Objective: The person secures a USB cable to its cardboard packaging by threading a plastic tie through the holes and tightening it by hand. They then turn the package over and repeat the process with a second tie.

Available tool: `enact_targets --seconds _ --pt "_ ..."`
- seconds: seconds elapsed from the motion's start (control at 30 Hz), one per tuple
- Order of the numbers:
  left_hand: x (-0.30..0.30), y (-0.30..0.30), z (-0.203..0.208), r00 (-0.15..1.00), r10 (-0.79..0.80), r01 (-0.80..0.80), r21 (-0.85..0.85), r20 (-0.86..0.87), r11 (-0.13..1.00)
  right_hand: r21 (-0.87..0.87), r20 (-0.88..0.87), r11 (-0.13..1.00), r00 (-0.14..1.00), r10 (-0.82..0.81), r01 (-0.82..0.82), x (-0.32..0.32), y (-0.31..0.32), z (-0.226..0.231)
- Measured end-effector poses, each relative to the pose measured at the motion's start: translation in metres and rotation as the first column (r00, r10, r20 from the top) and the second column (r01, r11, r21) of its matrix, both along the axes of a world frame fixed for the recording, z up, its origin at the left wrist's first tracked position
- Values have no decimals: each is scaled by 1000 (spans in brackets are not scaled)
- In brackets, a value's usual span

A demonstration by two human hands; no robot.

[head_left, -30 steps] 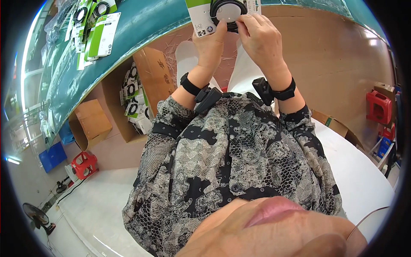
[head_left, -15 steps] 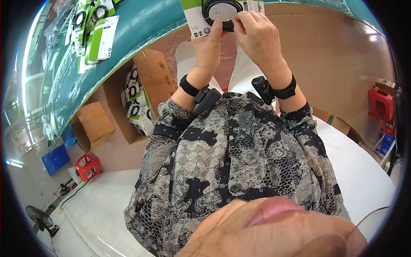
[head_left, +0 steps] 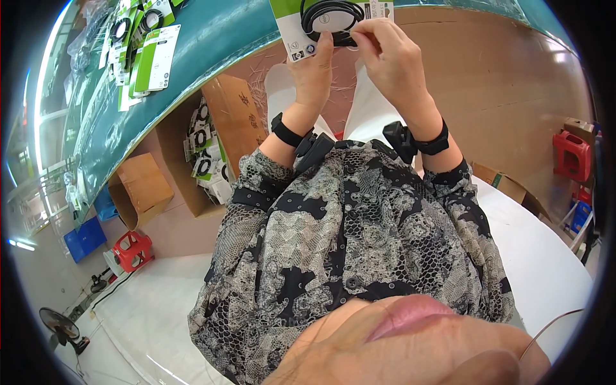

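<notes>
At the top edge of the head view, a green and white backing card [head_left: 289, 29] carries a coil of black cable [head_left: 340, 40]. My left hand [head_left: 313, 77] grips the card from below, its thumb lying on the front by the coil's middle. Close to the coil's right lower side, my right hand [head_left: 393, 64] is pinched, thumb against forefinger. A thin pale strand seems to run from the coil to those fingertips, too small to make out for certain. The card's upper part is cut off by the picture's edge.
Several carded cables [head_left: 157, 61] lie piled on the green tabletop [head_left: 215, 35] at left. Below its edge, an open carton [head_left: 231, 109] holds more carded cables [head_left: 204, 138], beside a smaller cardboard box [head_left: 144, 186]. Red plastic stools [head_left: 133, 250] and a fan [head_left: 62, 327] stand farther off.
My right hand has tilted and drawn slightly off the coil, with its fingertips still pinched. The card in my left hand has shifted only a little.
</notes>
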State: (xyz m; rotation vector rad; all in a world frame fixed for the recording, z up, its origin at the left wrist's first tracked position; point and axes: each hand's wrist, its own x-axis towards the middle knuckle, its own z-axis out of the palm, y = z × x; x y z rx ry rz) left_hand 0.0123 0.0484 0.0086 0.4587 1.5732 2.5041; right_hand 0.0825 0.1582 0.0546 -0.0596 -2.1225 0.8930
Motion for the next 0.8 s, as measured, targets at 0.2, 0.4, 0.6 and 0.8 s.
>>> enact_targets --seconds 0.2,0.4,0.6,0.8 --pt "-9 -4 -5 994 50 -63 -141 -93 988 -305 151 927 950 273 -218 6 3 -22" --pt "-7 -5 1 993 46 -66 -195 -106 978 -323 349 911 862 368 -258 4 12 -20" --pt "-9 -5 -10 977 39 -96 -266 -210 959 -268 445 928 821 358 -260 4 20 -20" --pt "-5 -1 3 999 28 -30 -122 -17 992 -328 262 909 899 350 -258 3 15 -23"
